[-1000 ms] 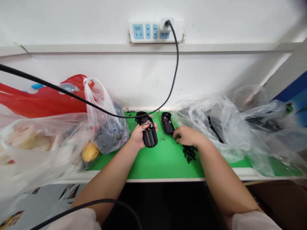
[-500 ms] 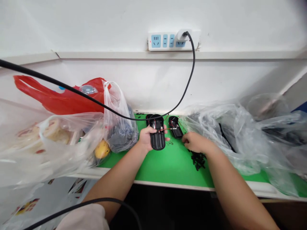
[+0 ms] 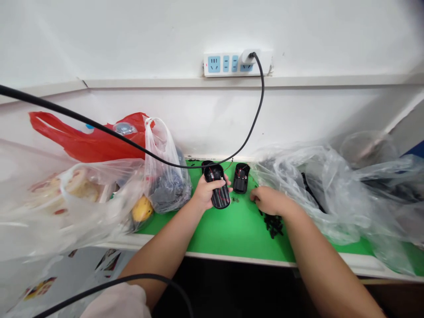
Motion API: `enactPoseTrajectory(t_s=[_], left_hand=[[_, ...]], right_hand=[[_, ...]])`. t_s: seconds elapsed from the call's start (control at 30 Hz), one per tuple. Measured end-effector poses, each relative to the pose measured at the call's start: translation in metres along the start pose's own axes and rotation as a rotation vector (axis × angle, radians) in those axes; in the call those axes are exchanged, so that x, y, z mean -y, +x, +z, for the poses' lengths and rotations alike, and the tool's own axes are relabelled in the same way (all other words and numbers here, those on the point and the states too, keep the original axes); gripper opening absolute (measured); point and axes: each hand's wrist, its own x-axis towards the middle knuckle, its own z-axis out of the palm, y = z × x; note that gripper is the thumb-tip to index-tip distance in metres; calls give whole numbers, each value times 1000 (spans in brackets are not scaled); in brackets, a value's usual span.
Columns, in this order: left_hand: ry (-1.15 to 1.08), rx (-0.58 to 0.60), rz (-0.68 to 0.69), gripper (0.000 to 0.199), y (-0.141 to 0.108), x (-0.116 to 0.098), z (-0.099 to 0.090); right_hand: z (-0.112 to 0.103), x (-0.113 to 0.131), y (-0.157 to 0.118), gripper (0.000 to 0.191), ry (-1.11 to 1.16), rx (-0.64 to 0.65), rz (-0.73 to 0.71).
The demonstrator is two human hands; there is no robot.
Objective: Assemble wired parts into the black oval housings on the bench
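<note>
My left hand [image 3: 206, 192] is wrapped round a black plastic casing [image 3: 220, 198] with long battery-like slots and red wires, its thumb lying across the middle. A similar black casing with red wires [image 3: 241, 179] lies on the green tabletop [image 3: 228, 234] to the right. Part of another black casing [image 3: 206, 164] shows behind the held one. My right hand [image 3: 268, 200] rests low at the tabletop, fingers pinched together; whatever is between them is hidden. Just below it is a pile of small black pieces [image 3: 274, 226].
Clear plastic bags [image 3: 331, 190] crowd the right side. On the left stand a white bag [image 3: 165, 176], a red bag [image 3: 99, 141] and a clear bag with a yellow fruit [image 3: 142, 209]. A black cable [image 3: 261, 97] hangs from the power strip [image 3: 225, 64] across the view.
The held casing has tilted, and my left thumb has moved down over its middle. The red wire that stretched toward the right casing now lies within the held one. My right hand has barely moved.
</note>
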Motion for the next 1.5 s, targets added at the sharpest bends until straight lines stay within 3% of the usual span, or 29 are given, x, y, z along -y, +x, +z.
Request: enactPoseTrajectory(t_s=[0.13, 0.33, 0.5, 0.67, 0.73, 0.83, 0.9, 1.0, 1.13, 1.23, 1.37, 1.5], left_hand=[[54, 44, -8, 26, -1, -1, -1], [67, -111, 5, 19, 1, -4, 1], [61, -98, -7, 25, 2, -4, 3], [88, -104, -67, 36, -1, -6, 4], [98, -77, -107, 45, -3, -8, 4], [98, -35, -157, 59, -5, -11, 5], [101, -8, -195, 64, -6, -10, 6], [112, 20, -236, 65, -6, -5, 7], [106, 33, -232, 65, -5, 5, 6], [100, 40, -236, 52, -5, 9, 6], [112, 45, -256, 32, -6, 8, 6], [111, 80, -227, 30, -7, 8, 5]], right_hand=[[-1, 4, -2, 34, -13, -22, 4], [-5, 7, -6, 26, -22, -32, 0], [-5, 10, -6, 29, -27, -16, 20], [-11, 12, -11, 22, 0, -96, -34], [-16, 11, -16, 18, 222, -175, -107], [-23, 11, -23, 27, 829, -244, -211], [-23, 14, -25, 37, 1201, -184, -253], [-16, 25, -22, 41, 1537, -49, -254], [-7, 39, -11, 36, 1766, 48, -189], [-4, 42, -4, 34, 1859, 23, -139], [-2, 41, 0, 30, 1893, -17, -152], [1, 40, 1, 28, 1905, 26, -159]])
